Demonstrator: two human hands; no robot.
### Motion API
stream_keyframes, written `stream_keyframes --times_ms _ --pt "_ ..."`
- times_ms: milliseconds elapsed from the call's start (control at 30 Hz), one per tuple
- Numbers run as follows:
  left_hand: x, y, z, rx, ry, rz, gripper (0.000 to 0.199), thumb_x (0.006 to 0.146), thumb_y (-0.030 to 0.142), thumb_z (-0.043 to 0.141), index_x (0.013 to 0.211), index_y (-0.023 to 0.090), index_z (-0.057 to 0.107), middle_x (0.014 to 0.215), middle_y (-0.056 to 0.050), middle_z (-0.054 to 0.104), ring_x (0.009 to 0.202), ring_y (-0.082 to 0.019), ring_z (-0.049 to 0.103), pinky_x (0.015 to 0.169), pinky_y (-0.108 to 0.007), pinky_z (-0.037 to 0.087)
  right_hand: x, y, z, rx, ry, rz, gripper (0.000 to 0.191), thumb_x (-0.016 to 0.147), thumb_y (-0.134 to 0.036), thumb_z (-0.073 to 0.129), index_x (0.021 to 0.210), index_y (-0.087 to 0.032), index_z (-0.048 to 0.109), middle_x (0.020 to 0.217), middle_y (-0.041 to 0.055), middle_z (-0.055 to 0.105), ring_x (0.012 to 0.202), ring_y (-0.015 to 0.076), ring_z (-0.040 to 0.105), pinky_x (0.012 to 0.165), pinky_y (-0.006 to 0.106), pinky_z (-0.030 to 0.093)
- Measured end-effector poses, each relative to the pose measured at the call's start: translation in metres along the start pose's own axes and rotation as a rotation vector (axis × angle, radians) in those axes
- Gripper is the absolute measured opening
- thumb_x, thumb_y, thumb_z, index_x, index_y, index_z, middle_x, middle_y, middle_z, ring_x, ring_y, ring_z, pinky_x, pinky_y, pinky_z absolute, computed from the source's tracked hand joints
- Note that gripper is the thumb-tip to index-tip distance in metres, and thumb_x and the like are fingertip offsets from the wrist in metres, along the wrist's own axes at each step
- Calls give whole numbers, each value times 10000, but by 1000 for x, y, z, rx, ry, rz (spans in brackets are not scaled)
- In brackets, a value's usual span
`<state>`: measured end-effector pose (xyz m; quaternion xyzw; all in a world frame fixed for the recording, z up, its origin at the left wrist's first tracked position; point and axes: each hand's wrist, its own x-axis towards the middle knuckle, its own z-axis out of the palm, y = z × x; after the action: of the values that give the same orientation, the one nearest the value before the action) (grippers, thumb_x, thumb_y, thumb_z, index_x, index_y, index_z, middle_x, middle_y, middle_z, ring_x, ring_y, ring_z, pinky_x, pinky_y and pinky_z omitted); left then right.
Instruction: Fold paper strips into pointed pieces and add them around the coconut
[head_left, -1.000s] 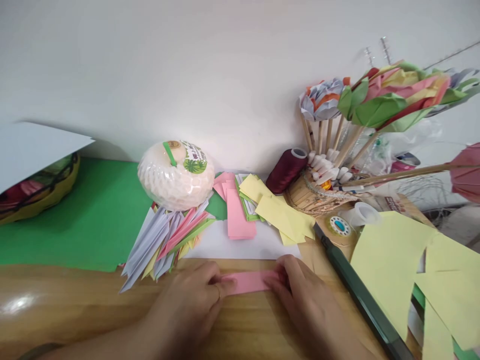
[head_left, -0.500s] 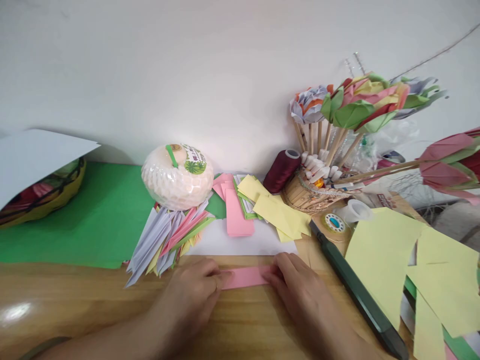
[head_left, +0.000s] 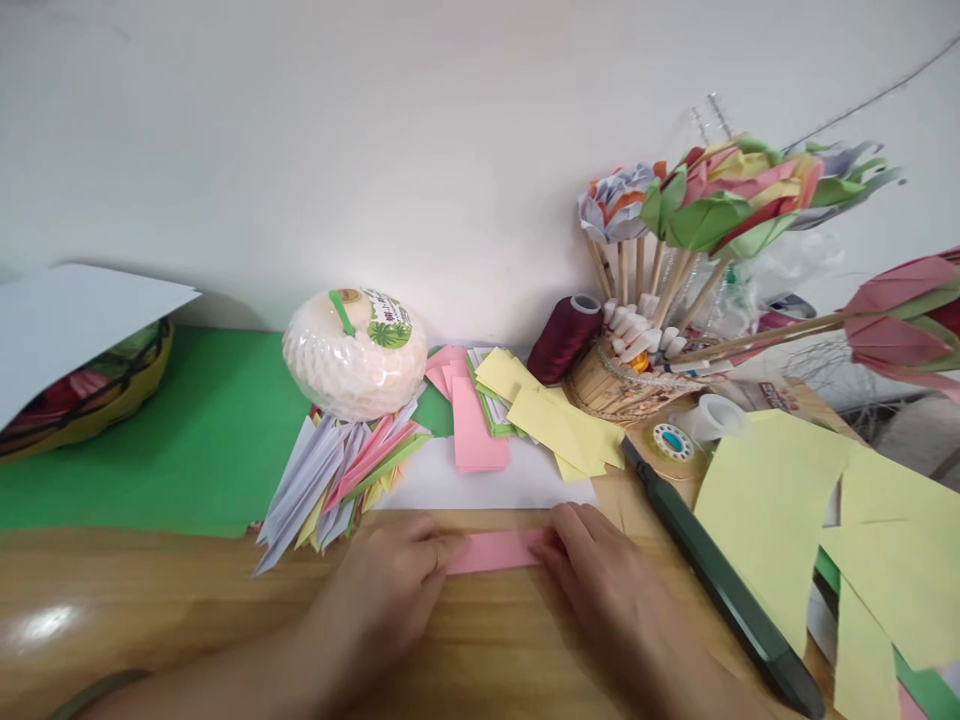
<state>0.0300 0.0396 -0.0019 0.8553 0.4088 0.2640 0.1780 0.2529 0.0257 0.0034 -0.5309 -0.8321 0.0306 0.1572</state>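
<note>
A narrow strip of pink paper (head_left: 496,551) lies level just above or on the wooden table, stretched between my two hands. My left hand (head_left: 401,570) pinches its left end with thumb and forefinger. At the other end, my right hand (head_left: 589,555) is closed on the strip, its fingertips bent over the edge. Beyond my hands, loose pink paper slips (head_left: 480,430) and yellow paper slips (head_left: 559,420) rest on a white sheet (head_left: 427,485). Folded paper strips (head_left: 322,480) in several colours are heaped to the left.
A wrapped coconut (head_left: 352,355) stands at the back. On the right are a dark utility knife (head_left: 720,575), yellow paper pieces (head_left: 765,510), a maroon thread spool (head_left: 562,340) and a basket (head_left: 600,385) of paper flowers (head_left: 720,200). Green paper (head_left: 210,430) covers the left.
Both hands keep hold of the pink strip in nearly the same pose. The view has shifted only very slightly.
</note>
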Motion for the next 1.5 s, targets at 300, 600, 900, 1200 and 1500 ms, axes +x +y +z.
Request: stream_keyframes --times_ms 300,600,900,1200,1500 --pt "11 12 -8 66 -263 -369 173 802 86 382 807 184 525 593 25 580 547 -169 577 518 -245 372 2 0 -1 14 -17 -4 302 985 -263 300 714 -217 424 646 7 553 542 143 540 475 235 396" --pt "7 7 -1 353 -275 -38 326 817 48 427 1045 216 590 752 -8 595 651 -185 581 546 -240 399 2 0 -2 -1 -13 -12 271 967 -249 352 707 -222 425 657 5 554 541 149 539 472 239 386" --pt "-8 -5 6 478 -73 442 294 946 135 415 1192 184 567 1212 -43 613 1195 -241 472 1001 -436 341 1 2 -7 -78 -27 -35 282 975 -238 345 708 -216 436 658 13 549 564 162 536 490 251 390" --pt "-5 -10 2 489 -140 506 309 962 203 432 1253 162 526 1266 -66 592 1365 -219 298 1093 -481 246 -29 -36 -1 -277 145 -304 351 870 -107 378 1135 -135 606 1113 109 660 1045 211 584 841 318 469" --pt "-14 0 -3 572 -114 475 299 955 193 402 1179 167 599 1274 -53 588 1325 -216 363 1073 -488 268 -44 -42 9 -368 93 -254 371 795 -35 425 1096 -109 628 1056 115 682 1007 240 606 868 358 496"
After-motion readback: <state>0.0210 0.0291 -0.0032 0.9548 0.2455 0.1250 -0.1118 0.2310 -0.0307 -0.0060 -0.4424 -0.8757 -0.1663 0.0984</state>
